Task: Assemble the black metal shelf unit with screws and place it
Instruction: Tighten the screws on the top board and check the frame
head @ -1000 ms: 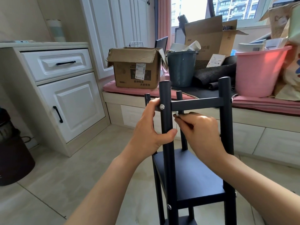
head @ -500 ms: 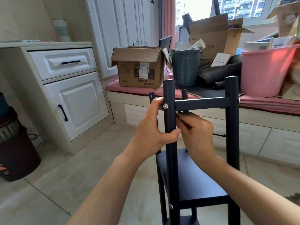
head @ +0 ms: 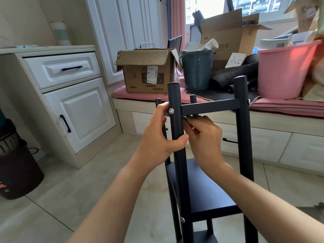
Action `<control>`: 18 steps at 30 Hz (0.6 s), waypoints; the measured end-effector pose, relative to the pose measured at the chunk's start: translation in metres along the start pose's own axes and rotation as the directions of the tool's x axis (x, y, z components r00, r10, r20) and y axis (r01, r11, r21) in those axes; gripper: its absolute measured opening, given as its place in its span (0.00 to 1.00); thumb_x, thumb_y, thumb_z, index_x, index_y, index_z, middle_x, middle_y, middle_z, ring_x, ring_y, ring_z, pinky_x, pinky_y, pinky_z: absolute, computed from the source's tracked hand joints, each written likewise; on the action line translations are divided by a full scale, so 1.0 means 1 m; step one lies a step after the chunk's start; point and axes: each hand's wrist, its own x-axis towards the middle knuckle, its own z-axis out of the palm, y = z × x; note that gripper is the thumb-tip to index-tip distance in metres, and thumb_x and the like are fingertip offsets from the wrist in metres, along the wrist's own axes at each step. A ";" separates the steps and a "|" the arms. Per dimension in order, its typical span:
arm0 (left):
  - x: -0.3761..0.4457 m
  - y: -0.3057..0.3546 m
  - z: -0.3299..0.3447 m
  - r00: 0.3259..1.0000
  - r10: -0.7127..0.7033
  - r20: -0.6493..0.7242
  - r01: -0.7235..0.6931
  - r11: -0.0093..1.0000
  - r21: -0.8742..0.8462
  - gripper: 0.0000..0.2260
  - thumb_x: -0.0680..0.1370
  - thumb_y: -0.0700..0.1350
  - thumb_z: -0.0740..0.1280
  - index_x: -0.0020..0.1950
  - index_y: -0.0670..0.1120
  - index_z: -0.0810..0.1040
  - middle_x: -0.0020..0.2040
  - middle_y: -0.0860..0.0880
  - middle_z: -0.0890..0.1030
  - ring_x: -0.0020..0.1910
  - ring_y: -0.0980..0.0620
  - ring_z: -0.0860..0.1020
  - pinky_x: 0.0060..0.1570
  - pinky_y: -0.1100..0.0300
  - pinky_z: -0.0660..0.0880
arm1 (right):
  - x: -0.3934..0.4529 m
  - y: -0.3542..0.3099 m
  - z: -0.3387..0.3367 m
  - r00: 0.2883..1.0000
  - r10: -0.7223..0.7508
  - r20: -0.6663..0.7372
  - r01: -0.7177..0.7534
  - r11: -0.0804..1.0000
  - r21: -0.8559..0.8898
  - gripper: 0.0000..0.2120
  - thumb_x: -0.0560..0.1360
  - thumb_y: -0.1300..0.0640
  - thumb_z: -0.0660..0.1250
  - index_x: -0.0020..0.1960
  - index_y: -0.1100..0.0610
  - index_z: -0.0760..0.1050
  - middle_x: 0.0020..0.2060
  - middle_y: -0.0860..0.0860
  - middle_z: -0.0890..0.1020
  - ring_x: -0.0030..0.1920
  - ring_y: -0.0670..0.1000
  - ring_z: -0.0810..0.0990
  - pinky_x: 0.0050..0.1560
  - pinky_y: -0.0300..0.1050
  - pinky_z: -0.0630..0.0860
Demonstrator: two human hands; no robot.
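A: Where is the black shelf unit (head: 206, 186) sitting?

B: It is standing upright on the tiled floor (head: 108, 186), just in front of the window seat (head: 273, 109) — the near left post (head: 176, 123) is rising in the middle of the view, and the top crossbar (head: 210, 107) is running from it to the right post (head: 242, 123).

A: What are the hands doing?

B: The left hand (head: 160, 137) is gripping the near left post, its thumb lying across the front and its fingers curling round the far side, right beside a silver screw (head: 171, 111) at the joint with the crossbar. The right hand (head: 205, 137) is reaching in just under the crossbar, fingers curled and pinching something thin and dark against the post — I cannot tell what it is.

A: Any other screws showing?

B: One is sitting lower down the same post (head: 182, 220), level with the flat shelf board (head: 205, 190).

A: And behind the unit?

B: A cardboard box (head: 149, 74), a grey-blue bucket (head: 197, 71) and a pink tub (head: 285, 71) are resting on the window seat; a white cabinet (head: 70, 95) is standing to the left.
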 end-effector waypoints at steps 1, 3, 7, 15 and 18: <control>0.000 0.000 0.000 1.000 -0.002 0.000 0.002 1.000 0.000 0.30 0.70 0.41 0.73 0.66 0.61 0.67 0.58 0.61 0.76 0.57 0.68 0.75 0.57 0.76 0.67 | -0.001 0.000 0.000 1.000 0.006 0.001 -0.006 1.000 0.003 0.05 0.74 0.64 0.72 0.39 0.61 0.83 0.30 0.48 0.78 0.35 0.46 0.69 0.39 0.37 0.64; 0.000 -0.001 0.000 1.000 -0.006 0.002 0.006 1.000 0.001 0.30 0.70 0.41 0.73 0.66 0.61 0.66 0.58 0.62 0.76 0.58 0.69 0.75 0.58 0.77 0.66 | -0.002 -0.002 -0.002 1.000 0.026 0.002 -0.026 1.000 0.009 0.07 0.75 0.62 0.71 0.39 0.60 0.82 0.30 0.43 0.74 0.34 0.46 0.68 0.37 0.37 0.63; 0.000 -0.001 -0.001 1.000 -0.008 0.003 0.008 1.000 -0.004 0.30 0.71 0.40 0.73 0.66 0.63 0.66 0.59 0.64 0.76 0.58 0.71 0.74 0.57 0.78 0.66 | -0.006 -0.004 -0.010 0.994 0.076 0.074 -0.081 0.994 0.078 0.08 0.78 0.60 0.67 0.43 0.60 0.83 0.32 0.43 0.76 0.34 0.50 0.72 0.38 0.44 0.70; 0.000 -0.002 -0.001 1.000 -0.027 -0.006 0.027 1.000 -0.001 0.29 0.71 0.44 0.73 0.67 0.60 0.67 0.61 0.57 0.77 0.64 0.60 0.74 0.59 0.76 0.66 | -0.007 -0.006 -0.040 0.963 0.097 0.251 -0.126 0.987 0.100 0.08 0.81 0.62 0.62 0.51 0.59 0.80 0.37 0.48 0.79 0.38 0.48 0.76 0.37 0.37 0.70; 0.000 -0.001 -0.001 1.000 -0.028 -0.004 0.028 1.000 0.011 0.30 0.71 0.44 0.73 0.66 0.64 0.66 0.60 0.62 0.76 0.63 0.65 0.73 0.59 0.77 0.65 | -0.002 -0.008 -0.046 0.960 0.064 0.271 -0.088 0.993 0.076 0.08 0.81 0.62 0.62 0.52 0.60 0.80 0.37 0.45 0.79 0.38 0.45 0.76 0.39 0.39 0.71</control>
